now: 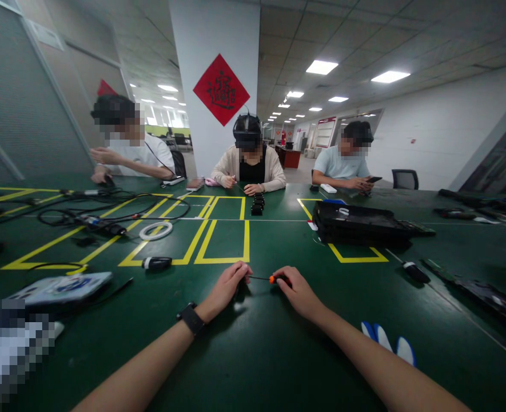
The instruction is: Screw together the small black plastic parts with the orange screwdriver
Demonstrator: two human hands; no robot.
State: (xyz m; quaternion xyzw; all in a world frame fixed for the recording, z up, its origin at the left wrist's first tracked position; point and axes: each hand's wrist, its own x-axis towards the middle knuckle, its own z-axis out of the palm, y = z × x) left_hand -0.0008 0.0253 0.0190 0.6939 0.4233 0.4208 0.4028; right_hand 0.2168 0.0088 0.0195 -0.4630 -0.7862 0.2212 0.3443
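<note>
A thin screwdriver (260, 278) lies level between my two hands, just above the green table. My right hand (296, 290) is closed round its handle, whose orange collar shows at the fingertips. At the other end, my left hand (232, 284) pinches the tip of the dark shaft; whether a small part is also between those fingers is hidden. A dark watch (191, 319) sits on my left wrist. Beyond my left hand, a black-and-white screwdriver handle (157, 263) rests on the table.
Yellow tape (222, 261) marks boxes on the green table (253, 360). Black cables (94, 214) and a white ring (155, 231) lie left; a black case (359, 223), circuit boards (488, 294) and blue-white gloves (383, 337) lie right. Three people sit across.
</note>
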